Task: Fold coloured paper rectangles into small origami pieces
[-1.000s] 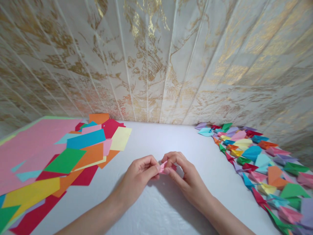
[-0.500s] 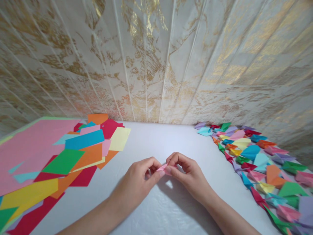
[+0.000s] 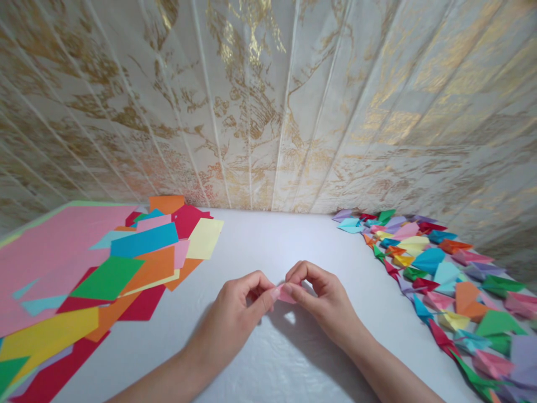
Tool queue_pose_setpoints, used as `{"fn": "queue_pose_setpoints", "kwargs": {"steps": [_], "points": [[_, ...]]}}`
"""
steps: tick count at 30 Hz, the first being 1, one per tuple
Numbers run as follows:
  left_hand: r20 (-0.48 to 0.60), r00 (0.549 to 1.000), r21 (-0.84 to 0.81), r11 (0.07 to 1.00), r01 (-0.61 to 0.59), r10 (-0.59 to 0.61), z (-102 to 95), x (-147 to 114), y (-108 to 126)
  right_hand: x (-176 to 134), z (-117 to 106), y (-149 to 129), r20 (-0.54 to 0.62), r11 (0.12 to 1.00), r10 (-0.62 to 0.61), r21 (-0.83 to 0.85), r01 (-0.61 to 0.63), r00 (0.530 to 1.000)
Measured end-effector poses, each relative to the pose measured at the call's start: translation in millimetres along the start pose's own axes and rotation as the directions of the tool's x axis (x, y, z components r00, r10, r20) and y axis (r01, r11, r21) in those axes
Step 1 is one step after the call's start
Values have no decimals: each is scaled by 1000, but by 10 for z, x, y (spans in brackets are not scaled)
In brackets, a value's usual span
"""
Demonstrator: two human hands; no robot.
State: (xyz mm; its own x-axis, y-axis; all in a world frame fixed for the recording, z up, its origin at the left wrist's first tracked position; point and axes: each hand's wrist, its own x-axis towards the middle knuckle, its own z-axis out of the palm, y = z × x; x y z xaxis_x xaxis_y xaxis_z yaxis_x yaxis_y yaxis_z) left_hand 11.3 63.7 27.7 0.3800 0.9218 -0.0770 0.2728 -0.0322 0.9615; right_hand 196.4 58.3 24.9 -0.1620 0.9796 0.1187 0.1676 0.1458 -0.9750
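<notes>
Between my two hands, a small folded piece of pink paper (image 3: 287, 294) is held just above the white table (image 3: 260, 240). My left hand (image 3: 247, 302) pinches its left tip between thumb and forefinger. On the other side, my right hand (image 3: 321, 288) grips the paper with the thumb in front and curled fingers behind. Much of the paper is covered by the fingers, so its full shape is hidden. Shadows of both hands fall on the tabletop below.
Loose coloured paper pieces (image 3: 142, 240) overlap on the left, partly over a large pink sheet (image 3: 50, 246). Rows of folded paper figures (image 3: 428, 260) in many colours line the right side. A wall with gold patterns (image 3: 251, 112) rises behind the table.
My left fingertips have shifted slightly on the pink paper, and more of it shows below the right thumb. My right hand has barely moved.
</notes>
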Motion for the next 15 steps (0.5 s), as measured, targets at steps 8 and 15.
{"fn": "queue_pose_setpoints", "kwargs": {"steps": [8, 15], "points": [[2, 1000, -2, 1000, -29, 29, 6, -24, 15, 43, -42, -20, 96, 1000, 17, 3, -18, 995], [-16, 998, 65, 997, -52, 53, 10, -21, -18, 47, -49, -54, 125, 978, -26, -203, 51, 992]]}}
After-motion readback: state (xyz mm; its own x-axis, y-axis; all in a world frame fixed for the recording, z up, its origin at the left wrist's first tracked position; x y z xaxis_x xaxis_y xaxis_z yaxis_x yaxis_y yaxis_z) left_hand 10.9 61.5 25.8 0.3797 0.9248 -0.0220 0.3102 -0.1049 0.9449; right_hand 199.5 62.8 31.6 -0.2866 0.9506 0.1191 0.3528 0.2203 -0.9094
